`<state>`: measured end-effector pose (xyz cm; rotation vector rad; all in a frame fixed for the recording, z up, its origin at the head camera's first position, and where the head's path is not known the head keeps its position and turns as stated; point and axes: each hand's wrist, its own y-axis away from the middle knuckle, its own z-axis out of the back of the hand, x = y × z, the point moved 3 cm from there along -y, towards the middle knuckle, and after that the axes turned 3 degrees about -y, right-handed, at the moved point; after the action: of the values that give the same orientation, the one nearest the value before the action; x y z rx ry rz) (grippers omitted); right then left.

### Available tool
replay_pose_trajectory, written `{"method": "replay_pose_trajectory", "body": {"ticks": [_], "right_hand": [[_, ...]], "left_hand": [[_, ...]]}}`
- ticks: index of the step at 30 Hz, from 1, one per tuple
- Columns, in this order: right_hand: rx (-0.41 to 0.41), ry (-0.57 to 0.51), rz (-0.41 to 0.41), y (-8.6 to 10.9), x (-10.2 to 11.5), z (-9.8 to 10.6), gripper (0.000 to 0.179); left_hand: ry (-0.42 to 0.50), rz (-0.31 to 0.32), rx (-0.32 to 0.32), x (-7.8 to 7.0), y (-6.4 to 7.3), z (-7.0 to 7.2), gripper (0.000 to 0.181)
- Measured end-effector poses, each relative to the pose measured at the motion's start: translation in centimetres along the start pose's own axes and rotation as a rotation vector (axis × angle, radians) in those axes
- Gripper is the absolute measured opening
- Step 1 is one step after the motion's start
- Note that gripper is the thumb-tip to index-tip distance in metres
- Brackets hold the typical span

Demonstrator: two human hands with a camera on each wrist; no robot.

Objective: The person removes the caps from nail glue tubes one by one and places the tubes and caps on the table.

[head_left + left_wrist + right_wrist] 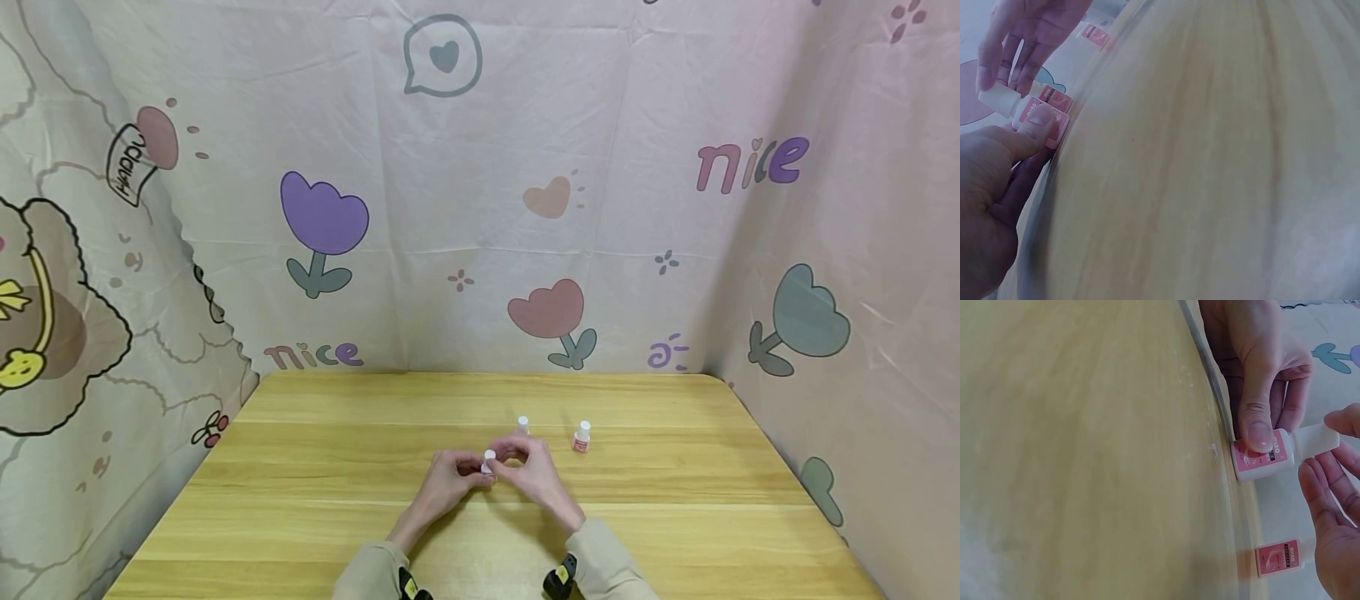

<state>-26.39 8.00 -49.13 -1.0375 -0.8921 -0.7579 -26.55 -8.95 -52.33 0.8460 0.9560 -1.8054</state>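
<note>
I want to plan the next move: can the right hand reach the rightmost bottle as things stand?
Probably yes: nothing visible stands between the right hand and the rightmost bottle, though that hand must first release the pinched cap.

Wood-grain tabletop (330, 417), pale yellow. A small white bottle (581, 439), pink-labelled, is stood upright on it, fully seen; near it a second bottle (522, 424) is partly hidden. A third bottle (488, 467), held, is perhaps also rested there.
</note>
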Motion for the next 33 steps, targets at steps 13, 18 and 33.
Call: {"method": "replay_pose_trajectory", "body": {"ticks": [13, 18, 33], "right_hand": [[-0.014, 0.004, -0.030, 0.03, -0.20, 0.10, 0.015], [0.006, 0.009, 0.011, 0.02, -0.08, -0.06, 0.018], [-0.057, 0.033, -0.099, 0.11, 0.28, -0.08, 0.019]], "left_hand": [[-0.003, -0.007, -0.004, -0.04, 0.09, 0.01, 0.015], [-0.002, -0.004, -0.002, -0.05, 0.07, 0.00, 0.013], [0.010, -0.012, -0.003, 0.08, 0.06, -0.06, 0.015]]}}
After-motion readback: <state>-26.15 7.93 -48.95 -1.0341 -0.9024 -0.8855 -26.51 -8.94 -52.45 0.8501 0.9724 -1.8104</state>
